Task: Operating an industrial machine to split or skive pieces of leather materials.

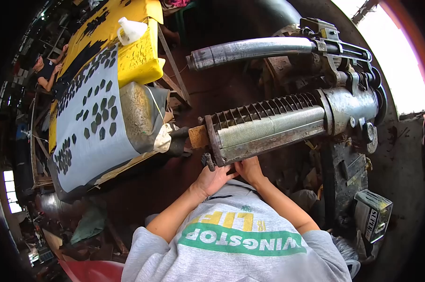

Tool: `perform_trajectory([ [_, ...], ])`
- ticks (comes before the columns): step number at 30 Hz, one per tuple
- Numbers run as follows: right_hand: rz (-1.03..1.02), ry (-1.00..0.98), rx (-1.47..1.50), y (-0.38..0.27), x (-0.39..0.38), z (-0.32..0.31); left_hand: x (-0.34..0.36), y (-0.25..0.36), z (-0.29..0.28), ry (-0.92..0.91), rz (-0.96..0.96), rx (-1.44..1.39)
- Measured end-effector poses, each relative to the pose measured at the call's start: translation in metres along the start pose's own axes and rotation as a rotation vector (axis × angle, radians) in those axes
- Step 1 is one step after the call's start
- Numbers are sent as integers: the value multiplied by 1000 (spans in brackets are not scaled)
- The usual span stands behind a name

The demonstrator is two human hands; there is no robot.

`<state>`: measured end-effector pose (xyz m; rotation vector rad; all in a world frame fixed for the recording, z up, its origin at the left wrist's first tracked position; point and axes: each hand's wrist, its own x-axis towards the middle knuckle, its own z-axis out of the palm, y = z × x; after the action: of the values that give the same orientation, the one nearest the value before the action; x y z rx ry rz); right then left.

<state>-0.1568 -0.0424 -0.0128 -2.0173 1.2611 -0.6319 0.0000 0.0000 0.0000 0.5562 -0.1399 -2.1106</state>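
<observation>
Just below the near edge of a long metal machine bed (273, 147), my two hands sit close together in front of my grey shirt (250, 225). My left hand (213, 179) has its visible fingers apart and reaching toward the right hand; I see nothing in it. The machine's edge hides part of my right hand (250, 170), and its fingers do not show well enough to tell their state. Above the hands lies a ridged, silvery textured roller or plate (273, 126) with a row of thin metal fins (264, 109) behind it. A small metal handle (208, 161) hangs at the bed's left corner.
Beyond the bed runs a long metal roller (254, 50) with gears at right. At left, a table carries a grey sheet (92, 145) with several dark cut pieces, yellow sheeting (139, 58) and a white jug (131, 31). A person (47, 73) is at its far side. A tin (373, 216) stands right.
</observation>
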Motion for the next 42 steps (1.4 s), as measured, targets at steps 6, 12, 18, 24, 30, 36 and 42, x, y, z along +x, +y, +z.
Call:
perform_trajectory([
  [6, 48, 172, 207, 7, -9, -4, 10, -14, -5, -126, -29, -154],
  [12, 98, 212, 341, 6, -4, 4, 17, -28, -13, 109, 3, 404],
  [18, 160, 171, 434, 12, -5, 14, 23, -45, -56, 300, 104, 877],
  [24, 278, 109, 457, 1, -5, 5, 18, -38, -42, 266, 4, 796],
  [30, 305, 179, 519, -17, -9, 0, 23, -35, -35, 255, 124, 674],
  [36, 289, -16, 660, -21, -7, 18, 28, -28, -36, 279, 95, 656],
  [42, 844, 53, 1099, 38, 17, 31, 37, -28, 21, 21, -24, 594],
])
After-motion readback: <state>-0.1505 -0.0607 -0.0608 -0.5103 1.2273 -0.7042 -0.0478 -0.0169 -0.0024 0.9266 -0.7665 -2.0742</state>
